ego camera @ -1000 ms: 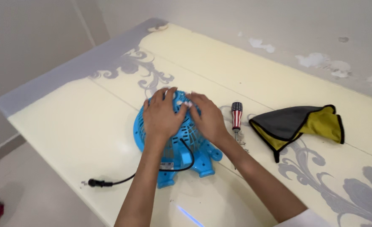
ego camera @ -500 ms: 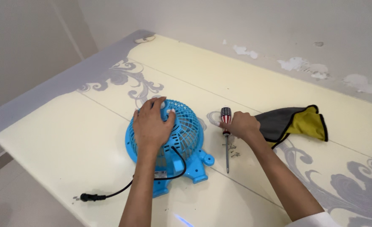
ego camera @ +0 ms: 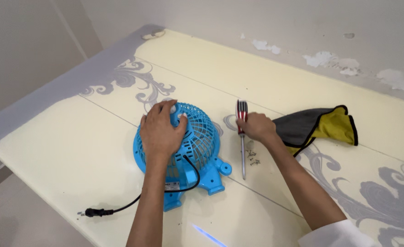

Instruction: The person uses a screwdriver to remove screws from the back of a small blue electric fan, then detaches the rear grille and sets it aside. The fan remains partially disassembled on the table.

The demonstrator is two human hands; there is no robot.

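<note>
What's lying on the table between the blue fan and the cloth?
In the head view, the screwdriver, gripped at its handle by the right hand, lies between the blue fan and the cloth, with a few small screws beside it.

This looks like a room in a home, used as a makeshift repair spot rather than a proper workshop. The work surface is a cream table (ego camera: 302,87) with grey ornamental scrollwork printed across it, a household furnishing, not a bench. Behind the table, the wall (ego camera: 339,32) is plain white plaster with patches of flaking paint just above the table's far edge. On the table lie domestic things: a small blue plastic fan (ego camera: 202,142) lying face-down with its black cord and plug trailing toward the table's near edge, a striped-handled screwdriver (ego camera: 242,132), a few loose screws (ego camera: 252,158) just beside it, and a grey and yellow cleaning cloth (ego camera: 321,126). Bare pale floor shows left of the table.
</note>
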